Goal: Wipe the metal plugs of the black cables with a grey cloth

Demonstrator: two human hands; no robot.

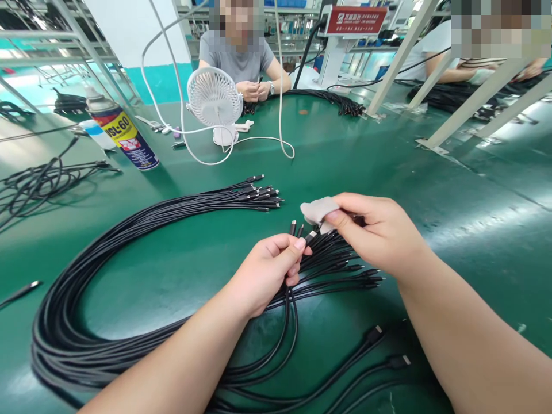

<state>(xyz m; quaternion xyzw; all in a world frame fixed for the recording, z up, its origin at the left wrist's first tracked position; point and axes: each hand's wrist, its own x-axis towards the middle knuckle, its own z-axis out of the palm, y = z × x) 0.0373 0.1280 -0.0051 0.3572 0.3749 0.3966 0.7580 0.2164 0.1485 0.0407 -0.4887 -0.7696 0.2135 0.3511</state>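
In the head view, the left hand [276,260] pinches thin black cables [295,316] by their metal-tipped plugs [311,236] above the green tabletop [345,155]; the right hand [377,230] grips a pale-grey cloth [318,209] just beside them. Apparently wiping, it calls for a steady pinch. Spread black cable ends [370,280] crowd beneath; a white plastic fan [214,96] stands beyond.

Cables [56,322] on the table [142,276] — fan [214,95] behind them, spray can [127,135] farther left.

A white fan [214,96] stands before a gray-shirted worker [254,54]. A spray can [125,133] is at left, a red sign [356,22] behind.
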